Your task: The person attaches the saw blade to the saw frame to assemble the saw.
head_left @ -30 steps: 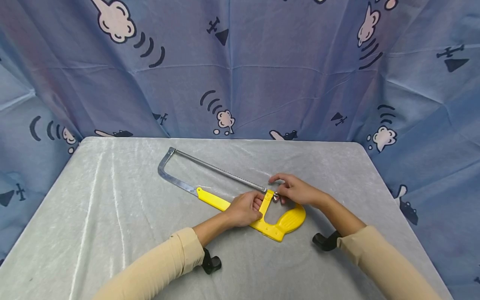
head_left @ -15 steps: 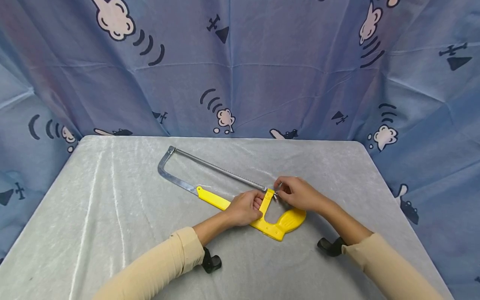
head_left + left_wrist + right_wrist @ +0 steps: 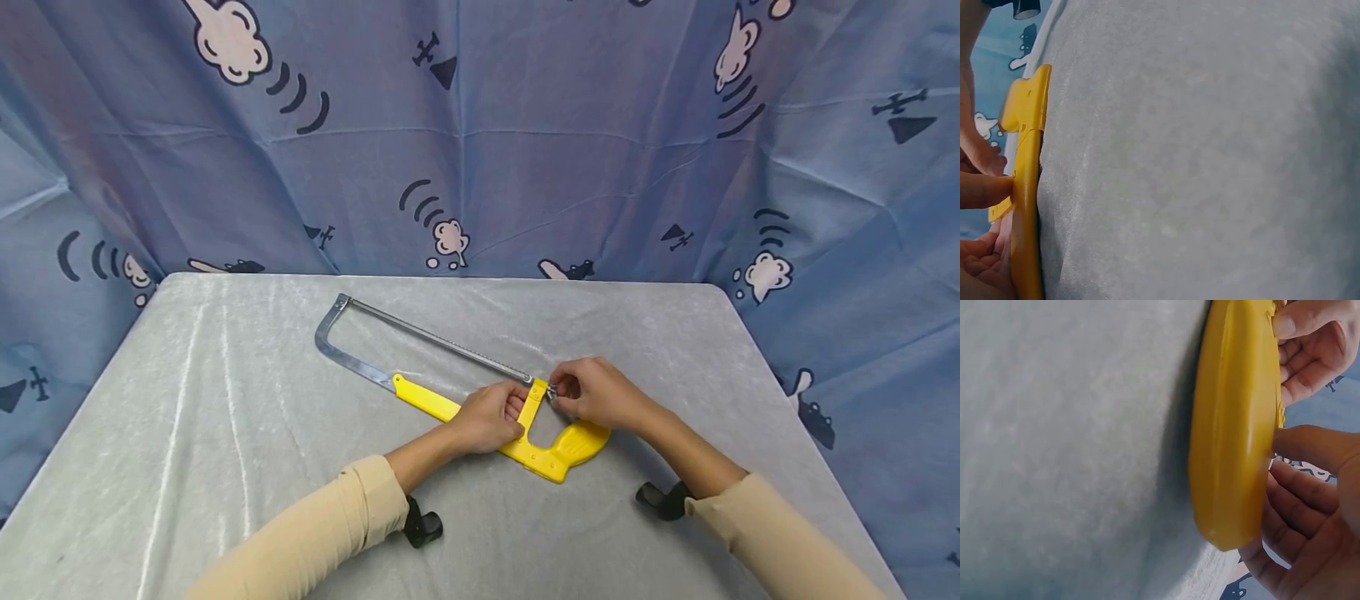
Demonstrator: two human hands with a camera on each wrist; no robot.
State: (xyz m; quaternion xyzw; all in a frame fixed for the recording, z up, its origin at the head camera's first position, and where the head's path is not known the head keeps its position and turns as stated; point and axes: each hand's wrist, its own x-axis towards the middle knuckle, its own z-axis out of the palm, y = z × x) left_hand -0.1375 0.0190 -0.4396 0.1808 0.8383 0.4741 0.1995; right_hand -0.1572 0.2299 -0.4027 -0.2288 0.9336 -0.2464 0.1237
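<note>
A hacksaw with a yellow handle (image 3: 427,398) and a grey metal bow lies flat, its blade (image 3: 442,342) on the far side. My left hand (image 3: 486,419) grips the yellow frame just left of its upright arm, thumb on top. At the blade's handle end, my right hand (image 3: 600,393) pinches the small metal wing nut (image 3: 552,392) between thumb and fingers. In the right wrist view the rounded grip (image 3: 1229,437) stands in front of the right fingers and hides the wing nut. The left wrist view has the frame's yellow edge (image 3: 1029,187) beside both hands.
A pale grey cloth covers the table (image 3: 247,400). Behind it hangs a blue patterned curtain (image 3: 555,167), close along the far edge and sides. Black wrist mounts (image 3: 423,527) sit under both sleeves, near the tabletop.
My right fingers, more spread a second ago, have closed together on the wing nut, and the right forearm has shifted slightly right. The left hand and the hacksaw have stayed put.
</note>
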